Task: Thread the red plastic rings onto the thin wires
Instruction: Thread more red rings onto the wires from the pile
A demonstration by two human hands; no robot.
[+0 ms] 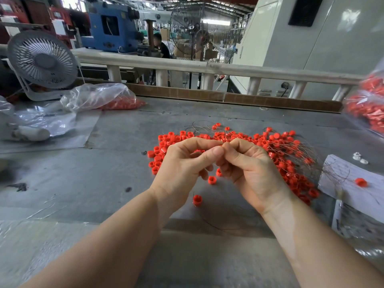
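A heap of small red plastic rings (276, 146) lies spread across the middle of the grey table, with a tangle of thin wires (311, 154) running through it to the right. My left hand (185, 163) and my right hand (247, 163) meet above the heap, fingertips pinched together at one spot. A thin wire seems to be pinched between them; what else they hold is hidden by the fingers. Two loose rings (212, 180) (197, 200) lie on the table just below my hands. A wire loop (224, 225) curves under my wrists.
A clear bag of red rings (116, 103) lies at the back left beside a white desk fan (42, 59). Another bag of rings (367, 107) sits at the right edge. White paper (353, 183) with one ring on it lies right. A railing borders the table's far side.
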